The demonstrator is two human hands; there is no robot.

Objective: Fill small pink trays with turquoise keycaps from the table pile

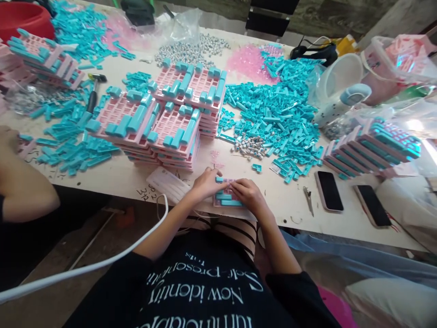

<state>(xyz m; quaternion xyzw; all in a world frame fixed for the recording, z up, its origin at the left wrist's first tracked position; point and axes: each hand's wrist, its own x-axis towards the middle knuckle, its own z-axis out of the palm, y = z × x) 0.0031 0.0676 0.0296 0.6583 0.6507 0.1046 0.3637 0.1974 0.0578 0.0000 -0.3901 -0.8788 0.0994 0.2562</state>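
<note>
A small pink plastic frame [215, 203] fitted with teal key-like pieces lies flat at the table's front edge, between my hands. My left hand [206, 184] grips its left side, thumb and fingertips over its upper part. From the right, my right hand [251, 193] bends over the frame with its fingers pinched together near the middle. Whatever is between those fingertips is too small or hidden to name. Teal pieces [229, 202] show along the frame's lower part. Just above it lie a few small pink bits [215, 159].
Stacked pink-and-teal frames [170, 123] rise at left-centre. Loose teal pieces [287, 109] heap up behind right, beside small metallic parts [251, 146]. Two phones [329, 191] and a metal clip [308, 200] lie right. A white cable [129, 250] crosses left, near another person's arm [23, 182].
</note>
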